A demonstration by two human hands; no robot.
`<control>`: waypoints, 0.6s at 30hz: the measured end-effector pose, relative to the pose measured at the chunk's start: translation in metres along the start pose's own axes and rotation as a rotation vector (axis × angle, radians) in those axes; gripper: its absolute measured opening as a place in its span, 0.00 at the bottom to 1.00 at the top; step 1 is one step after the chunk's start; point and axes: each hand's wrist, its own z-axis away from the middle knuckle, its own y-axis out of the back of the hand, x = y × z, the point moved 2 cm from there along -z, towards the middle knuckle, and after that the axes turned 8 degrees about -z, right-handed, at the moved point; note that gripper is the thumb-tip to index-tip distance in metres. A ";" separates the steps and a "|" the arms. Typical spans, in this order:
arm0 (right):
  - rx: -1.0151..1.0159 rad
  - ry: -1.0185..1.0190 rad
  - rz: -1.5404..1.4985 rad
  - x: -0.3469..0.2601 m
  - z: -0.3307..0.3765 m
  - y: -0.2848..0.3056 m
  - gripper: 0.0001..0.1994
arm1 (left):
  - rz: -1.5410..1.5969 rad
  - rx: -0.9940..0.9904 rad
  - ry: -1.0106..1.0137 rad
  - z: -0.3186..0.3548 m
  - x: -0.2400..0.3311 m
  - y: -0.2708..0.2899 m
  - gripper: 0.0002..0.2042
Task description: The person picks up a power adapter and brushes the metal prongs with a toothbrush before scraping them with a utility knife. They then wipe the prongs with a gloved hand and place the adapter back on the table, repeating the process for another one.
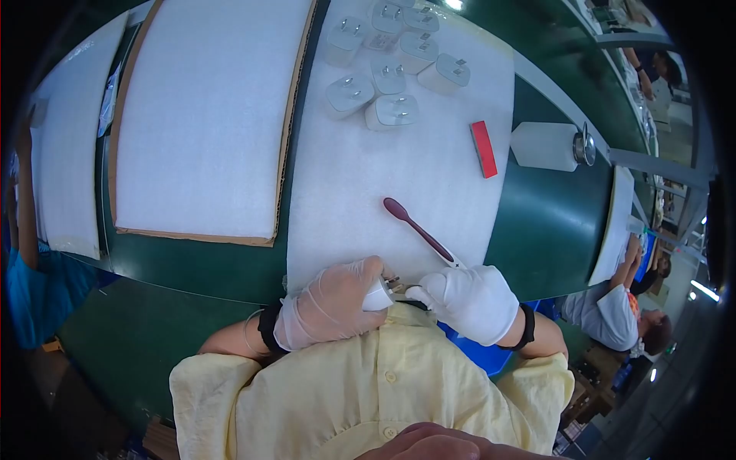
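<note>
My left hand (331, 301), in a thin see-through glove, is closed around a white plug adapter (379, 297). The adapter's metal prongs point up and right, toward my other hand. My right hand (469, 300) wears a white cloth glove, its fingers pinched together right beside the prongs; whatever they hold, if anything, is hidden. Just beyond it a dark red, toothbrush-shaped tool (418, 226) lies slantwise on the white foam sheet (345, 184), with its pale end close to the right-hand glove. Farther off on the sheet stand several white plug adapters (392, 112), prongs up.
Right of the adapters lies a red block (484, 149). A white bottle with a metal top (546, 146) is on the green table (537, 222). To the left is a foam-lined cardboard tray (203, 115). Other people sit at both sides, and a blue bin (479, 353) shows below my right arm.
</note>
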 end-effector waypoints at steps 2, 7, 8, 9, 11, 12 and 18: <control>-0.005 -0.008 -0.001 -0.001 0.001 0.001 0.16 | -0.007 0.015 -0.027 0.000 -0.001 -0.001 0.21; 0.016 0.023 -0.002 0.000 0.002 0.002 0.15 | 0.004 0.012 -0.030 0.000 0.000 0.000 0.21; 0.032 0.046 -0.002 0.000 0.002 0.002 0.15 | 0.003 0.004 -0.022 0.000 0.000 0.000 0.21; 0.031 0.046 -0.002 -0.001 0.002 0.003 0.15 | 0.002 -0.003 -0.014 0.000 0.001 0.001 0.21; 0.012 0.020 0.007 -0.002 0.000 0.004 0.16 | 0.001 -0.011 -0.005 -0.001 0.001 0.001 0.21; 0.003 0.006 0.012 -0.002 0.000 0.004 0.16 | 0.001 -0.012 -0.005 0.000 0.000 0.001 0.21; -0.022 0.021 0.011 -0.002 -0.002 0.004 0.16 | -0.011 -0.012 -0.006 0.000 0.000 0.001 0.21</control>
